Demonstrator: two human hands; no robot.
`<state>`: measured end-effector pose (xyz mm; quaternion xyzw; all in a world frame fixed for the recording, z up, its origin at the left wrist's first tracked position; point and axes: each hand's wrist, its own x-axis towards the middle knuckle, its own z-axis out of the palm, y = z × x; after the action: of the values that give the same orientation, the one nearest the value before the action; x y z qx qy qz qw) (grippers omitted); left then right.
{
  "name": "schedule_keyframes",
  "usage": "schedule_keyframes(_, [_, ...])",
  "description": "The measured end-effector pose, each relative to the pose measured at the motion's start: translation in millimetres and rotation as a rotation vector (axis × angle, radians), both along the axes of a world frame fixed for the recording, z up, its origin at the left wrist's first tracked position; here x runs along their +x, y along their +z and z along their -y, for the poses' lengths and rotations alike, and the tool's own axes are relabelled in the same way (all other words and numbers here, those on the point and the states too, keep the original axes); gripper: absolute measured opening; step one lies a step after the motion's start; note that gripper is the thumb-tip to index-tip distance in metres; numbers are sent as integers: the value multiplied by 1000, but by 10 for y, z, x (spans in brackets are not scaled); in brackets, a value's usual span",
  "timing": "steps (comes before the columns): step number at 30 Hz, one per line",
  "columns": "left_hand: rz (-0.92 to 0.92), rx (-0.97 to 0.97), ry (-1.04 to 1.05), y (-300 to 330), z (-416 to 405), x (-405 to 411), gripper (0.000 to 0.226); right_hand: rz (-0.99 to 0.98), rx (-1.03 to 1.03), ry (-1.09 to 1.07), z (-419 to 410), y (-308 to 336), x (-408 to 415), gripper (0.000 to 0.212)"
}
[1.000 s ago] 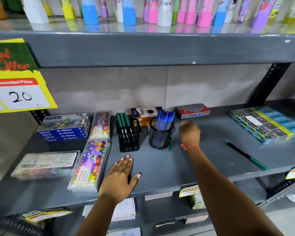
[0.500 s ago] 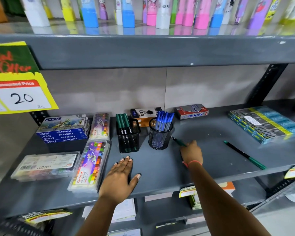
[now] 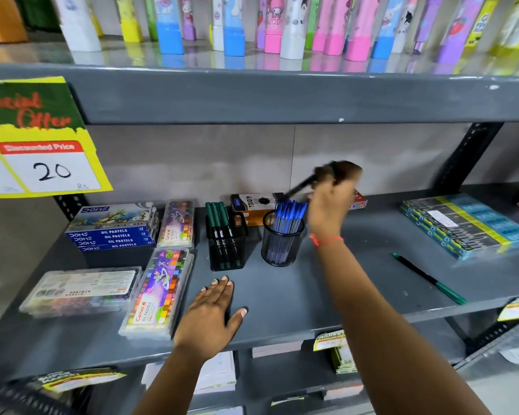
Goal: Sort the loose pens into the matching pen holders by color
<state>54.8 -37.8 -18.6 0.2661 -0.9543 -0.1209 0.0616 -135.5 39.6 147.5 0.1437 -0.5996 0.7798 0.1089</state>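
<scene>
Up above the round mesh holder of blue pens, the right hand has its fingers closed around a dark pen, blurred, its free end slanting down to the left. Just left stands the square mesh holder with green pens. One more green pen lies loose on the grey shelf, well to the right. Nearer the front edge, the left hand rests flat, fingers spread, holding nothing, beside a Camel oil pastels box.
</scene>
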Motion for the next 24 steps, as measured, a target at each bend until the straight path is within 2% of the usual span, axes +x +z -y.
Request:
schedule_keyframes(2, [-5,13,0,9,0,-1,116,-89,68,153,211,13,188,29])
schedule_keyframes(6, [-20,17,-4,4,-2,-7,117,-222,411,306,514,-117,417,4])
schedule_keyframes(9, [-24,11,-8,17,-12,-7,116,-253,694,384,589,-297,419,18])
schedule_keyframes(12, [-20,2,-8,21,-8,-11,97,-280,964,402,567,-439,361,25])
schedule_keyframes(16, [-10,3,-8,-13,9,-10,113,-205,875,293,432,-528,226,26])
schedule_keyframes(20, [-4,0,-6,-15,9,-16,112,-88,723,-10,31,-670,-87,26])
schedule_keyframes(22, [4,1,-2,-1,2,-14,111,-62,816,-175,-275,-780,-316,31])
schedule_keyframes(24, [3,0,0,15,-5,-16,115,30,1022,-276,-607,-895,-567,34])
